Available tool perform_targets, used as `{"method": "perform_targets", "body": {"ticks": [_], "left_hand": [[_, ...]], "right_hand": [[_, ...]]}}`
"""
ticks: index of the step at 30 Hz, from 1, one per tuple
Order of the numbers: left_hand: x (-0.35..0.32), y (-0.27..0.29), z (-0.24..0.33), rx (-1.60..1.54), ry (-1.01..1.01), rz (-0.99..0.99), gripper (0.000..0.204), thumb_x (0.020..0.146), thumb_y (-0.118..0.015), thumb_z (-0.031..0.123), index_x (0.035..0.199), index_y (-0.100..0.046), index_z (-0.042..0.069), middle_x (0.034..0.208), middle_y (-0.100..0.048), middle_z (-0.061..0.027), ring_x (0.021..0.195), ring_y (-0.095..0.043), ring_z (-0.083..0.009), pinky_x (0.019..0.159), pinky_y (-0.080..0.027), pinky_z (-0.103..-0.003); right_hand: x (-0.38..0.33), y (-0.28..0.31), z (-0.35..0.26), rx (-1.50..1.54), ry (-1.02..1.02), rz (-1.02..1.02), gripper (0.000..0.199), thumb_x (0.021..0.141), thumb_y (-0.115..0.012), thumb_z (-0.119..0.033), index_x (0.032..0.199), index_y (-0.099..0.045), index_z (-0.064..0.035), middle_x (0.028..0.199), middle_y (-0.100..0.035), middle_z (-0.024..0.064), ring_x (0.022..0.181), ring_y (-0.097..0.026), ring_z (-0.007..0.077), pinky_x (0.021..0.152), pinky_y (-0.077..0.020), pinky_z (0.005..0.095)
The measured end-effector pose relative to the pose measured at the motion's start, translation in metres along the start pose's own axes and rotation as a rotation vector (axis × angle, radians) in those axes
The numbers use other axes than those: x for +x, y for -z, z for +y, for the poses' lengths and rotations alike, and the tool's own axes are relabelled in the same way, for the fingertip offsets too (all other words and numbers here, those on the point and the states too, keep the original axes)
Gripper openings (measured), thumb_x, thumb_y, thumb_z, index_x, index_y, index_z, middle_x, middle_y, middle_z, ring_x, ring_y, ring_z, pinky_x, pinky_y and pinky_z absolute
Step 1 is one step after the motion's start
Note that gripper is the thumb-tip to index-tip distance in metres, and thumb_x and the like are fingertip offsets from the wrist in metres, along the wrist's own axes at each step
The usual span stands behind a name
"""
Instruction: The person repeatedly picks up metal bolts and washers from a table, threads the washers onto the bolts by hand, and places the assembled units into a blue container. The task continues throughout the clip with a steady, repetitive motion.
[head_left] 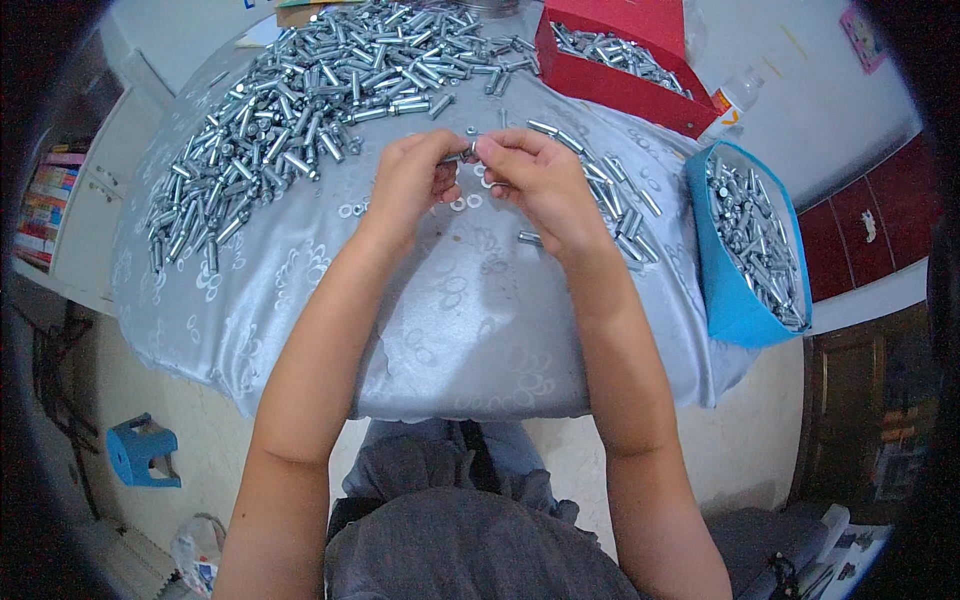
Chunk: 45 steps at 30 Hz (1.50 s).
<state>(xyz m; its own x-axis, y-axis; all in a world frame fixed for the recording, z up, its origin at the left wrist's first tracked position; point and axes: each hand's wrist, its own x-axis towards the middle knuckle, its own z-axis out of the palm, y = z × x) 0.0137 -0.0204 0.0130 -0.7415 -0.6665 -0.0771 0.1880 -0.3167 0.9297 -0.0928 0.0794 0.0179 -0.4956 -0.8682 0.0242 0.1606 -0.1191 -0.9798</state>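
Observation:
My left hand point(412, 182) and my right hand point(540, 182) meet over the far middle of the table. Between their fingertips is a small silvery metal bolt point(464, 154), mostly covered by the fingers. Both hands are closed in a pinch on it, the right thumb and forefinger at its right end. Several flat washers point(459, 203) lie on the cloth beneath and between the hands. A big heap of metal sleeve bolts point(330, 75) spreads to the left and beyond. Right of my right hand lies a smaller loose group of bolts point(622, 200).
A red box point(625, 95) of bolts stands at the far right, with a plastic bottle point(738, 98) beside it. Nearer, a blue bin point(730, 295) full of bolts sits at the right table edge. Shiny grey cloth point(460, 340) covers the table. A blue stool point(143, 452) stands on the floor at left.

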Motion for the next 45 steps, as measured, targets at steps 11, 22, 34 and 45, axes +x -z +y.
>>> {"method": "perform_targets", "body": {"ticks": [11, 22, 34, 45], "left_hand": [[-0.004, -0.001, -0.002, -0.067, -0.068, -0.101, 0.015, 0.075, -0.050, 0.019, 0.066, -0.047, 0.008, 0.058, -0.034, 0.0027, 0.051, -0.034, -0.0074, 0.045, -0.030, -0.023], [-0.002, -0.006, 0.001, -0.243, 0.035, -0.170, 0.020, 0.086, -0.051, 0.030, 0.083, -0.047, 0.010, 0.059, -0.029, 0.0056, 0.051, -0.029, -0.0050, 0.045, -0.027, -0.019], [-0.005, -0.006, 0.005, -0.104, 0.052, -0.050, 0.020, 0.083, -0.055, 0.028, 0.078, -0.046, 0.011, 0.057, -0.035, 0.0050, 0.049, -0.033, -0.0042, 0.041, -0.026, -0.020], [-0.004, -0.003, 0.004, -0.093, 0.063, -0.077, 0.019, 0.082, -0.056, 0.025, 0.076, -0.044, 0.012, 0.055, -0.032, 0.0065, 0.047, -0.031, -0.0041, 0.041, -0.025, -0.020]], "right_hand": [[-0.001, 0.007, 0.001, 0.307, -0.227, -0.196, 0.021, 0.081, -0.061, -0.021, 0.095, -0.057, -0.0050, 0.076, -0.057, 0.0013, 0.067, -0.053, 0.0093, 0.056, -0.0430, 0.0200], [-0.006, -0.005, -0.008, 0.034, 0.115, 0.009, 0.023, 0.079, -0.062, -0.016, 0.098, -0.061, -0.0033, 0.080, -0.062, 0.0044, 0.069, -0.056, 0.0078, 0.058, -0.0434, 0.0183], [-0.013, -0.007, -0.009, -0.612, 0.369, 0.141, 0.021, 0.074, -0.065, -0.017, 0.085, -0.063, 0.0006, 0.076, -0.062, 0.0089, 0.063, -0.056, 0.0089, 0.054, -0.0432, 0.0222], [-0.008, 0.009, -0.010, -0.659, 0.595, 0.009, 0.023, 0.071, -0.068, -0.017, 0.089, -0.061, -0.0040, 0.074, -0.059, 0.0035, 0.057, -0.050, 0.0096, 0.052, -0.0403, 0.0230]]}}
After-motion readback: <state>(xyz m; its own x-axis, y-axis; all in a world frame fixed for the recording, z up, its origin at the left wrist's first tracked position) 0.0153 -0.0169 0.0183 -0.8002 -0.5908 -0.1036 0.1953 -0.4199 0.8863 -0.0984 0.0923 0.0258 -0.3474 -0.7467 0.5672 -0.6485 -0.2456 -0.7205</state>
